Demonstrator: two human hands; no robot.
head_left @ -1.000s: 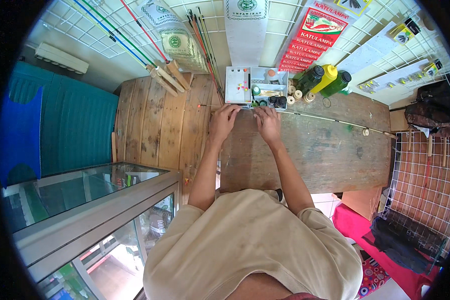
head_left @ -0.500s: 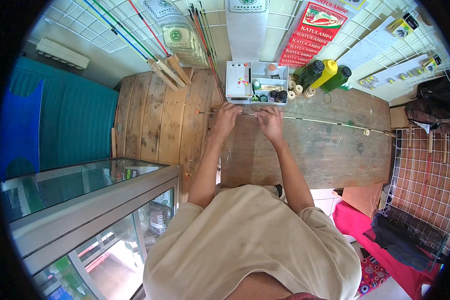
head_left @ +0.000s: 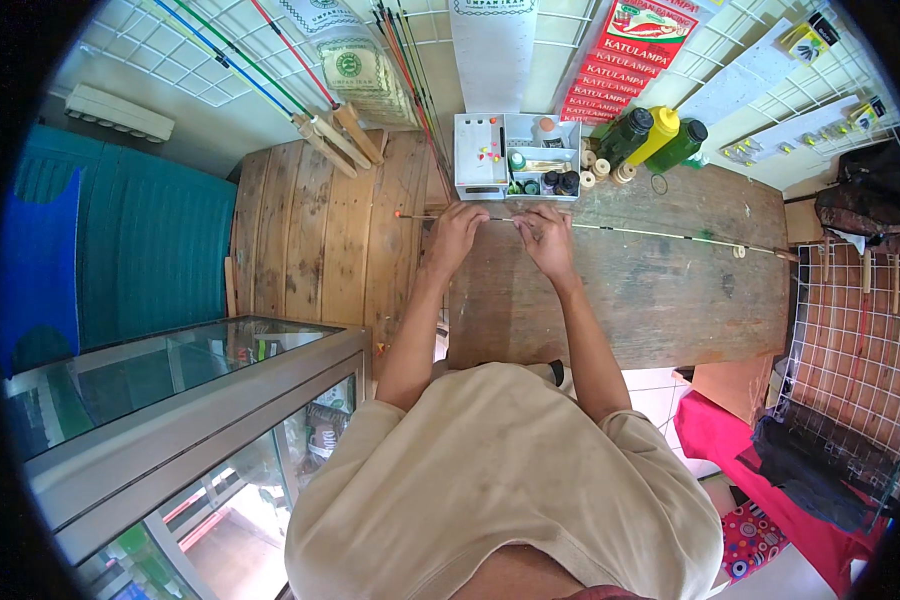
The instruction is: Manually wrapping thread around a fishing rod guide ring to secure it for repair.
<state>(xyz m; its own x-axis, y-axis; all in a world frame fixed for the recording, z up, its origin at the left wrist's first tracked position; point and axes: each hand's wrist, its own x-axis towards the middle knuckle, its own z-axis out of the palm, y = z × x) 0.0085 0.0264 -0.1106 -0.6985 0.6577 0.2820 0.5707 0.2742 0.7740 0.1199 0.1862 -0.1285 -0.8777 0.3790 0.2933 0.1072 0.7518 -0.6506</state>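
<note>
Thin rod (head_left: pixel 650 233) runs sideways in front of both hands, just on the near side of the white compartment box (head_left: pixel 480 190). Orange tip (head_left: pixel 398 214) at the left end, over the pale planks (head_left: pixel 305 240); the rest crosses the dark tabletop (head_left: pixel 610 310), far end near a small wooden spool (head_left: pixel 739 251).

Left hand (head_left: pixel 456 235): thumb and fingertips pinched together on the rod, no gap to speak of. Right hand (head_left: pixel 547 245): same pinch, a little to the right, short bare stretch between the two. Too small here to tell if it's one piece or two meeting at the hands.

Handling, my guess: very light, stiff lengthwise but whippy, smooth enough to roll in the fingers, easy to snap if bent hard. Best hold: fingertip pinch, hands close together, off the tip.
</note>
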